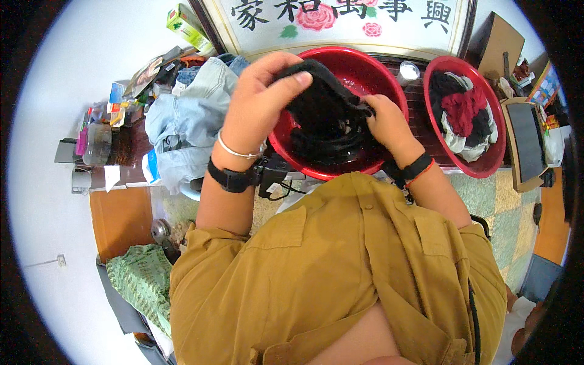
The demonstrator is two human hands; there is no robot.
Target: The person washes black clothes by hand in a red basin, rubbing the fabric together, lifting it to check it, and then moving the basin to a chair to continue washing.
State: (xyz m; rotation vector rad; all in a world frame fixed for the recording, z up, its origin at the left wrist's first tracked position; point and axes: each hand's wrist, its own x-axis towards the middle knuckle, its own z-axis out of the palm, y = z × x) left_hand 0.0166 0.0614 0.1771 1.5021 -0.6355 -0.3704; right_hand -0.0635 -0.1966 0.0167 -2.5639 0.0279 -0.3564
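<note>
A black cloth garment (319, 96) is stretched between my two hands over a red plastic basin (335, 57). My left hand (269, 86) grips its upper left edge, thumb on top. At the garment's right side, my right hand (388, 119) pinches a bunched edge. The lower part of the black fabric hangs into the basin, where dark wet cloth and some liquid glisten. Which folds belong to the held garment and which to other cloth down there I cannot tell.
Right of the basin stand a white cup (408, 72) and a second red basin (497, 157) of black, white and dark red clothes. Light blue jeans (187, 118) are heaped on the left. A framed picture (346, 34) bearing writing stands behind.
</note>
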